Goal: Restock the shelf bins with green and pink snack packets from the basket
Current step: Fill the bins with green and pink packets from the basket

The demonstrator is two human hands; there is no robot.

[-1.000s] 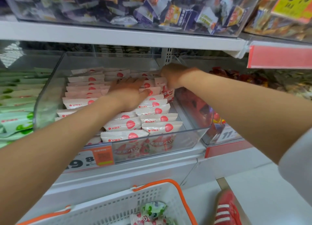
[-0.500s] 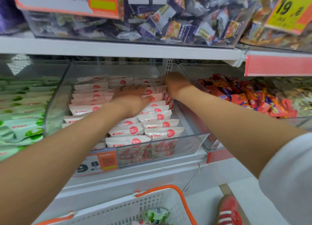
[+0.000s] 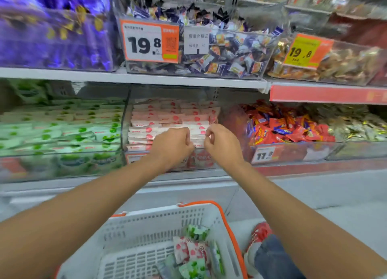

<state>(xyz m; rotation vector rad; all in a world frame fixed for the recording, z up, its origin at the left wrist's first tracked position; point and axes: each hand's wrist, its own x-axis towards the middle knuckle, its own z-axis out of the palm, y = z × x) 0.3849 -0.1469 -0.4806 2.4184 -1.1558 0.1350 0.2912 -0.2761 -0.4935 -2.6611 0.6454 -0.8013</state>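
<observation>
Left hand and right hand at front edge of pink-packet bin, fingers curled in, no packet visible in either. Pink packets in near-full rows; green-packet bin likewise stocked. Apparently left to shelve: loose packets in white basket.

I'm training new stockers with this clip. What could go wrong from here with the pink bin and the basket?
1. The pink bin already looks stacked to its front wall; more packets may slide out over it.
2. The basket mixes green packets and pink packets, and the green bin sits right beside, so a packet could land in the wrong bin.
3. The basket stands close to the red shoe; a step might kick it.
</observation>
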